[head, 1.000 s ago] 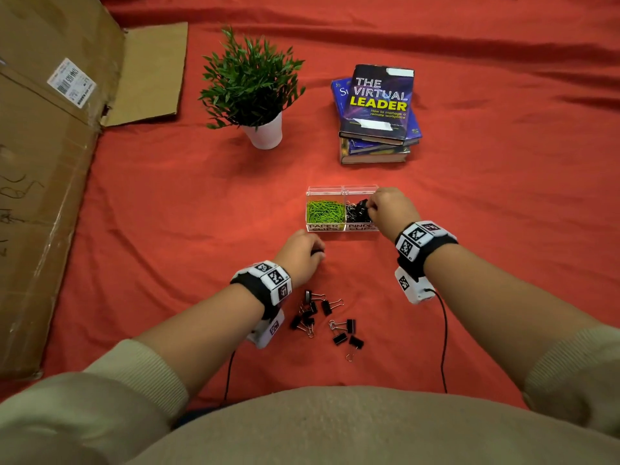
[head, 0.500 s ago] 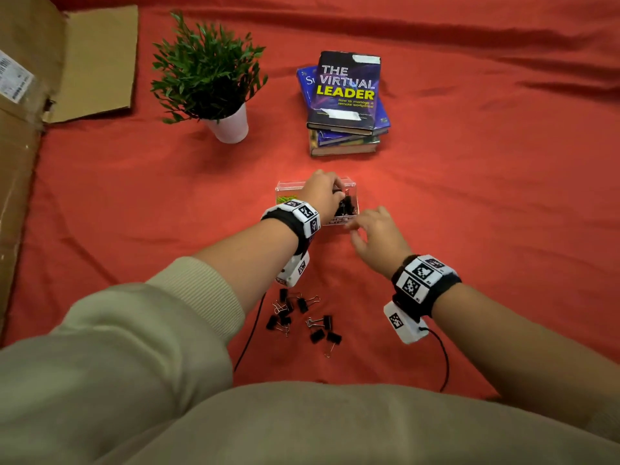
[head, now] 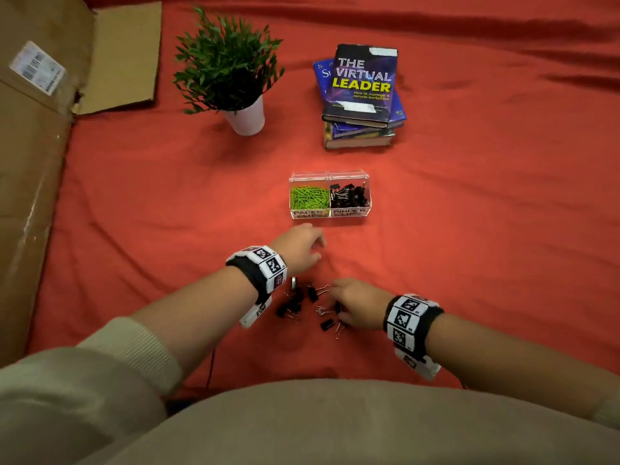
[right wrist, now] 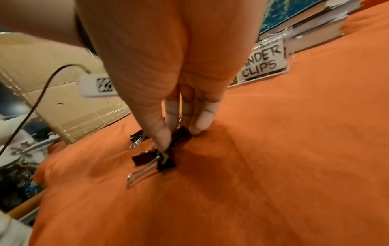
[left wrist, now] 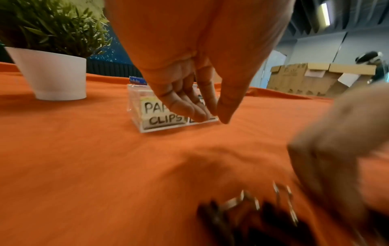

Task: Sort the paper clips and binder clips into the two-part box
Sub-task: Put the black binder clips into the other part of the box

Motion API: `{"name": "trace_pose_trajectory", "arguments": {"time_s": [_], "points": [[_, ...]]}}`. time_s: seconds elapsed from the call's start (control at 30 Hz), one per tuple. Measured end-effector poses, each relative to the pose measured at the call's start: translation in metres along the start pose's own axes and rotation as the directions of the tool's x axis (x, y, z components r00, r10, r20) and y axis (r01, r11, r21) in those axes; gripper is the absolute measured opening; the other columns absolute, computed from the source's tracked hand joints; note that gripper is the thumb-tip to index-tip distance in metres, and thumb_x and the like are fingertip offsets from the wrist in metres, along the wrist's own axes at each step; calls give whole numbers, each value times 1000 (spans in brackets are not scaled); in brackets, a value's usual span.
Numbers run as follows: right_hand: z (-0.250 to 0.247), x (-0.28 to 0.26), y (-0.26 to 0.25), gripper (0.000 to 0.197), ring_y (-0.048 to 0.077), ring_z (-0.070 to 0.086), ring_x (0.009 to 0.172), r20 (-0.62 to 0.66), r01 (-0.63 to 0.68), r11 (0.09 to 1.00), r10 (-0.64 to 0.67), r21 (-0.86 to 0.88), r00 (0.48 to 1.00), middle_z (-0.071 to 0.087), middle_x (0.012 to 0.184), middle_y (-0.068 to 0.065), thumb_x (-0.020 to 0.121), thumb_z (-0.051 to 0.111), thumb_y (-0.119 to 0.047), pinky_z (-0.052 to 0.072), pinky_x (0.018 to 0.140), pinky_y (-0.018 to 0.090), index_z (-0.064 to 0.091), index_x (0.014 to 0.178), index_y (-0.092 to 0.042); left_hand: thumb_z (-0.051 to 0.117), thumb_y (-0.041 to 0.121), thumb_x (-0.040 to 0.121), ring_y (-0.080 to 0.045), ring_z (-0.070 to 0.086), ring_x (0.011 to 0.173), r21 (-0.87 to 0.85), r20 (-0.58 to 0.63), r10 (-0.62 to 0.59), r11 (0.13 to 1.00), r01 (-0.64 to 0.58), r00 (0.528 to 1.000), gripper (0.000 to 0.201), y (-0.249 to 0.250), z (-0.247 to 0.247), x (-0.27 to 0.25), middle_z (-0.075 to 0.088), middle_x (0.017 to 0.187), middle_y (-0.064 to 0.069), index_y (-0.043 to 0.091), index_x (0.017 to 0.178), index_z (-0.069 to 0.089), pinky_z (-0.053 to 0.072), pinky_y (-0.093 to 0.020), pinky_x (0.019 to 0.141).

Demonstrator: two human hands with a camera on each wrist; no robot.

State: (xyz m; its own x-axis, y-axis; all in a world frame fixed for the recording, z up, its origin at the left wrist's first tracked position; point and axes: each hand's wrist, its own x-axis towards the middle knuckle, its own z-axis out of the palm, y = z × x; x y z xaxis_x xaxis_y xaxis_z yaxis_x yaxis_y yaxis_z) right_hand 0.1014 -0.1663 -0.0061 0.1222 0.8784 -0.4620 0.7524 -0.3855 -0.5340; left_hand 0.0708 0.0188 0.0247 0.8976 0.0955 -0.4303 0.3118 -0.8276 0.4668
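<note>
The clear two-part box point(head: 330, 214) stands mid-cloth, with green paper clips point(head: 308, 198) in its left part and black binder clips point(head: 350, 194) in its right. Several loose binder clips point(head: 295, 305) lie on the cloth near me. My right hand point(head: 337, 308) is down on this pile. In the right wrist view its thumb and fingers point(right wrist: 171, 138) pinch one black binder clip point(right wrist: 182, 134) that still touches the cloth. My left hand point(head: 318, 248) hovers just in front of the box, holding nothing. Its fingers point(left wrist: 218, 116) hang straight and close together.
A potted plant point(head: 231, 72) and a stack of books point(head: 360, 95) stand behind the box. Flattened cardboard point(head: 33, 162) covers the left edge of the red cloth point(head: 469, 229). A thin cable point(right wrist: 31, 109) runs from my left wrist.
My left hand has pulled back from the box's binder clip part to the cloth in front of it. My right hand has dropped to the loose pile and pinched a clip.
</note>
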Motion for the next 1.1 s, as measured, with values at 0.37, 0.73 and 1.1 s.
{"name": "trace_pose_trajectory", "arguments": {"time_s": [0.37, 0.73, 1.1], "points": [[-110, 15, 57, 18, 20, 57, 79, -575, -238, 943, 332, 234, 748, 62, 94, 9, 75, 66, -10, 43, 74, 24, 65, 93, -9, 62, 17, 86, -28, 56, 107, 78, 16, -113, 991, 111, 993, 26, -35, 46, -45, 51, 116, -7, 12, 112, 58, 47, -38, 92], [-139, 59, 65, 21, 34, 55, 102, -507, -350, 936, 288, -29, 813, 61, 104, 19, 82, 60, -7, 44, 87, 35, 66, 99, 3, 63, 18, 86, -22, 57, 96, -75, -143, -108, 992, 98, 984, 14, -29, 27, -37, 58, 104, -2, 17, 98, 58, 47, -33, 83], [-109, 30, 52, 17, 33, 50, 92, -640, -179, 975, 54, -132, 767, 64, 93, 13, 84, 56, -8, 44, 81, 39, 70, 92, -3, 57, 3, 85, -24, 55, 98, -153, -331, 1, 987, -54, 944, 15, 20, -40, 53, 57, 108, -10, 9, 99, 60, 41, -29, 86]]}}
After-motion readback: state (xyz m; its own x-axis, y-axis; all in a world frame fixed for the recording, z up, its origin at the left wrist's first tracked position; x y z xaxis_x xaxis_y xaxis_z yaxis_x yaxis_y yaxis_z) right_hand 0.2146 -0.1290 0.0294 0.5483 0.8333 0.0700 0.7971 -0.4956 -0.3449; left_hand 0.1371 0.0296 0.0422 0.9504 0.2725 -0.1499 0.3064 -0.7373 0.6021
